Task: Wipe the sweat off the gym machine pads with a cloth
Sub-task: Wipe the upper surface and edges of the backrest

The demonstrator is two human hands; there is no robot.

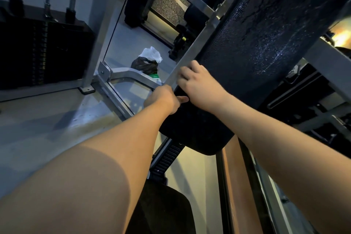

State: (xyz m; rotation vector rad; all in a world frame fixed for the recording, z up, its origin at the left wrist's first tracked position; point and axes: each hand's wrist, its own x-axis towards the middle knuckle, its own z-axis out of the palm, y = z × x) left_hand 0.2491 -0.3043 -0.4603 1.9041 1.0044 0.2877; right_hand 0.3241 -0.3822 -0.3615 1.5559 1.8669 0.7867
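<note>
While it sits in the middle of the view, the right hand (199,85) curls its fingers (185,75) over the edge of the long black pad (266,34), which runs up toward 1 o'clock. The left hand (163,99), at its 8 o'clock, lays a thumb on the dark seat (195,131); I cannot tell its grip. Bags (148,62) lie on the floor (38,129) at 11 o'clock.

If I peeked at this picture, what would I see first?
Two bare arms reach up the middle, and the left hand and right hand meet at the lower end of a long black pad that glistens with wet specks. Behind them, a black bag topped by a white bag sits on the floor, and a dark weight stack stands at the left.
</note>
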